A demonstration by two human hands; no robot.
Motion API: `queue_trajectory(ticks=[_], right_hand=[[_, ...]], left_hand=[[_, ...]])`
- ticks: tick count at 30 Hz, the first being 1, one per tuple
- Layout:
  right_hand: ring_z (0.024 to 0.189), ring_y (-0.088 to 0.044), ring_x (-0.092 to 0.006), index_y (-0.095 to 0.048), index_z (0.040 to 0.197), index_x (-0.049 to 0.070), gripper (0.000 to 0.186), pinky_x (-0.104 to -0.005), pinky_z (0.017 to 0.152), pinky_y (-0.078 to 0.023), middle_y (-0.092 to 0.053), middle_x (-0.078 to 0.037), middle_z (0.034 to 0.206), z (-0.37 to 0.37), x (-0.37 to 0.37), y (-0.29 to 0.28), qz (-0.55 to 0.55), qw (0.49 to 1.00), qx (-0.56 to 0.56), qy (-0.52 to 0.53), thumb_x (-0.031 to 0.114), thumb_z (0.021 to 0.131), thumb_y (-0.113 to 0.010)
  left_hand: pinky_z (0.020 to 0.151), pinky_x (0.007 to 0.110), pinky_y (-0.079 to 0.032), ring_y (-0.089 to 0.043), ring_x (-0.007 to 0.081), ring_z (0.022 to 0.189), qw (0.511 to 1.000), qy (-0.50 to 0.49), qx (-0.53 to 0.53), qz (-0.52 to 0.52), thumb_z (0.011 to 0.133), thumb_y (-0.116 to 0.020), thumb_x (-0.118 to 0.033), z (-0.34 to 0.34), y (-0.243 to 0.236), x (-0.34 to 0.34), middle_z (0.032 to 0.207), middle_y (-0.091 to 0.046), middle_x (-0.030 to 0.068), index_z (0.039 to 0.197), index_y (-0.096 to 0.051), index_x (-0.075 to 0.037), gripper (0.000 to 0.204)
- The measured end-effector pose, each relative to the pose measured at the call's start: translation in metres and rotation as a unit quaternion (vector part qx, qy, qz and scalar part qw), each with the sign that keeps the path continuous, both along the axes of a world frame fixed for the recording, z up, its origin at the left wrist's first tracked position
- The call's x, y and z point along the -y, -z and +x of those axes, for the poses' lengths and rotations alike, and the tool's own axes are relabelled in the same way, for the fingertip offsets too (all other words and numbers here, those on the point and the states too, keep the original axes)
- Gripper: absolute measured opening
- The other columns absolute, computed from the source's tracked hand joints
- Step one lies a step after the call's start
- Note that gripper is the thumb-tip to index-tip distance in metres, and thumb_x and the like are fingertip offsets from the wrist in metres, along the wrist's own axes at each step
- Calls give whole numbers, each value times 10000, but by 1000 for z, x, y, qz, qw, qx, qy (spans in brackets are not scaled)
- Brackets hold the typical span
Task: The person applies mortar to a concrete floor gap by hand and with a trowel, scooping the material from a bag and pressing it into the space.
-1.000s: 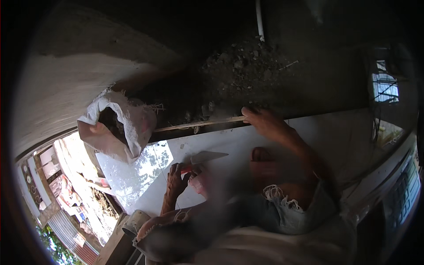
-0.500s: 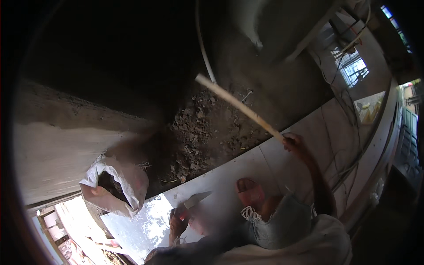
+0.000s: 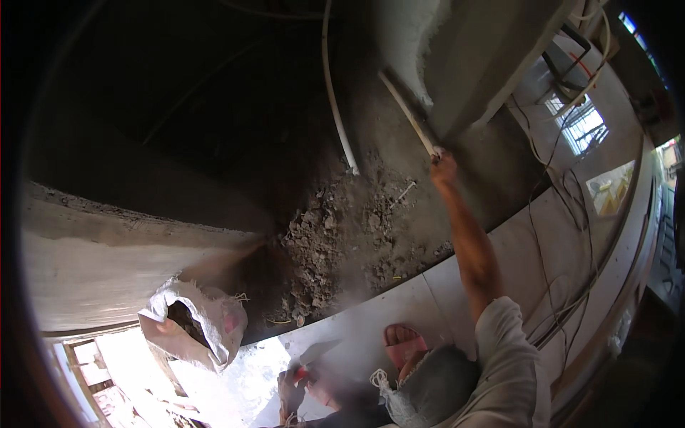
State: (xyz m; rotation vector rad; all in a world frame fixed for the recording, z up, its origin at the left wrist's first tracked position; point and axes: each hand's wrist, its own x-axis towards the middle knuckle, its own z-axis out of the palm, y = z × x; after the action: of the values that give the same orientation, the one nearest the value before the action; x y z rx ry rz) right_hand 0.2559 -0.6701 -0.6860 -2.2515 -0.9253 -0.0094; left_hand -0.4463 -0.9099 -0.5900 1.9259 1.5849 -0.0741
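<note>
My right hand point(image 3: 444, 168) is closed round one end of a pale stick point(image 3: 408, 114), probably wooden. The arm is stretched far out, and the stick slants toward the foot of a rough grey plastered block. Low in the view, my left hand point(image 3: 291, 391) is closed near a small red thing point(image 3: 301, 372), perhaps a handle. Beyond it a grey pointed shape point(image 3: 320, 350) lies over the floor; I cannot tell whether it is a blade or a shadow. Loose soil and rubble point(image 3: 328, 246) lie between the hands, on the dark ground.
A white woven sack point(image 3: 227, 317) with dark contents stands open at the left. A pale pipe point(image 3: 335, 93) comes down to the rubble. My foot in a pink slipper point(image 3: 404, 347) rests on pale floor tiles point(image 3: 428, 307). Cables point(image 3: 542, 250) trail along the right.
My right hand has reached forward and slightly left with the stick, away from the tile edge. The stick now points more steeply away. My left hand keeps its grip, slightly lower in view.
</note>
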Motion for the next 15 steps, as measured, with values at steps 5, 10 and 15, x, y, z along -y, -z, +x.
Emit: queue_trajectory(ticks=[5, 10, 15], right_hand=[[911, -647, -417, -656, 1113, 70, 310, -482, 808, -518, -671, -193, 974, 41, -26, 14, 21, 995, 66, 73, 254, 864, -653], [1185, -490, -368, -541, 1271, 89, 423, -528, 987, -404, -509, -157, 1259, -34, -25, -24, -74, 986, 133, 75, 309, 913, -599], [1265, -431, -373, -517, 1338, 120, 474, -553, 1052, -333, -454, -162, 1350, -87, 31, -2, -63, 987, 39, -142, 411, 963, -534]], left_hand=[[810, 493, -453, -562, 394, 938, 999, -40, -10, -30, 836, -661, -216, 14, -2, 5, 978, -615, 187, 1127, -598, -71, 331], [729, 524, -418, -566, 410, 909, 992, -58, -94, -67, 904, -600, -250, 2, -19, 13, 966, -582, 179, 1110, -495, -83, 285], [732, 511, -402, -568, 397, 878, 995, -16, -38, -96, 919, -571, -197, 23, -33, -7, 948, -575, 183, 1109, -472, -57, 256]])
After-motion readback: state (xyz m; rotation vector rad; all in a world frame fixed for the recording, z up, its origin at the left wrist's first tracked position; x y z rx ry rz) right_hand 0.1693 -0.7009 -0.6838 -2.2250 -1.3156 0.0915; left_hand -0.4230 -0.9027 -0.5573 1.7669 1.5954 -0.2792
